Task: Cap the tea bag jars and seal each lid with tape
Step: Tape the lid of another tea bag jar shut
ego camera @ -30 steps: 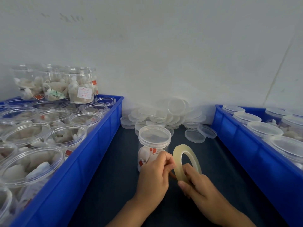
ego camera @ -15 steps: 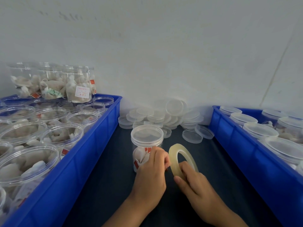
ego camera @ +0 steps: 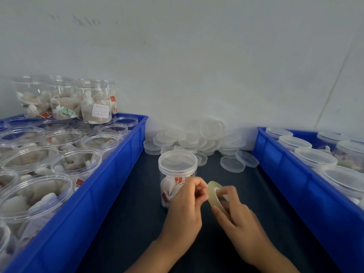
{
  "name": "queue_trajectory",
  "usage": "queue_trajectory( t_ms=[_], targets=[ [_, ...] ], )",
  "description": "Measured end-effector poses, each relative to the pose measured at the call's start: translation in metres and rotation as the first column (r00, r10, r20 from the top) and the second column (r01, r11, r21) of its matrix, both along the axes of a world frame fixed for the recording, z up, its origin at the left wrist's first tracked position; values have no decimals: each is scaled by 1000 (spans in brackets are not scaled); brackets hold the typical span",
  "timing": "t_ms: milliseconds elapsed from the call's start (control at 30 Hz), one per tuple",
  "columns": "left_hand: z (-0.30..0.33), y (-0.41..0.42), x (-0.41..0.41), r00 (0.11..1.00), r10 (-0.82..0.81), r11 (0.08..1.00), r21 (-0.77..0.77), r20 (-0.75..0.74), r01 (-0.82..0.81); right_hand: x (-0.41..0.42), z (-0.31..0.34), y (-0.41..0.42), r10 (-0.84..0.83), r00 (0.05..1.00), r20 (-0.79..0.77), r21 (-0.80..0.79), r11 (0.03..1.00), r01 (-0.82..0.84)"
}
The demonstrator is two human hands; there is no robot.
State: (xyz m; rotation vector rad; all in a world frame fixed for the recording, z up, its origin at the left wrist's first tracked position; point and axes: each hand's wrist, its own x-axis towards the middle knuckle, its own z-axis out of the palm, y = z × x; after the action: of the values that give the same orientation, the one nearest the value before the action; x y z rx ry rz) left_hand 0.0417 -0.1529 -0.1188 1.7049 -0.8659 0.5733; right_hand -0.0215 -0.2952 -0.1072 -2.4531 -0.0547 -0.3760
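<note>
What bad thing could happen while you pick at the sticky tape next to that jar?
Three things might go wrong. The left hand sits right beside the capped jar, so a bump could tip it over. Both hands are busy with the tape roll, so nothing steadies the jar. The clear tape's end looks hard to see, so the left hand's fingers may lose it or let it stick back down.

Both forearms are bare, left hand and right hand ungloved, without rings.

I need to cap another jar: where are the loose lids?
In the head view, the loose lids are piled against the wall at the back of the dark table, between the two blue bins, behind the capped jar.
</note>
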Motion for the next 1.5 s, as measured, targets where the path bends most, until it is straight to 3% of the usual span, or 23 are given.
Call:
queue_trajectory(
  t_ms=[100, 200, 333, 500, 667, 933, 1133, 1233, 1367, 1500],
  targets=[
    [3, -1, -2, 1000, 6, 999, -48, 4, -6, 2, 4, 0, -1, 999, 42, 50, 999, -1],
    [6, -2, -6, 1000, 2, 998, -64, 24, 0, 6, 7, -2, -34, 998, 59, -2, 999, 34],
    [16, 3, -4, 994, 106, 985, -141, 33, -101, 4, 4, -16, -95, 990, 105, -23, 995, 98],
    [13, 6, -8, 980, 51, 994, 89, 191, -69, 5, 7, -13, -117, 978, 175, 211, 974, 79],
    [12, -2, -11, 967, 13, 981, 184, 254, -62, 1, 6, 3, 41, 985, 167, 52, 997, -50],
    [6, 4, 1, 970, 87, 980, 154, 225, -123, 1, 8, 4, -13, 974, 226, 4, 1000, 13],
    [7, 10, 8, 939, 89, 976, 159, 332, -148, 2, 11, 6, -20, 992, 127, -122, 992, 35],
    [10, 14, 11, 935, 118, 971, 157, 334, -179, 4, 13, 1, -98, 993, 66, -176, 978, 108],
    [10, 14, 12, 928, 144, 968, 144, 343, -204, 6, 11, -5, -127, 991, 50, -11, 992, 128],
    [14, 21, 14, 845, 240, 943, 91, 478, -320, 7, 6, -5, -96, 990, 106, 169, 983, 77]
  ],
)
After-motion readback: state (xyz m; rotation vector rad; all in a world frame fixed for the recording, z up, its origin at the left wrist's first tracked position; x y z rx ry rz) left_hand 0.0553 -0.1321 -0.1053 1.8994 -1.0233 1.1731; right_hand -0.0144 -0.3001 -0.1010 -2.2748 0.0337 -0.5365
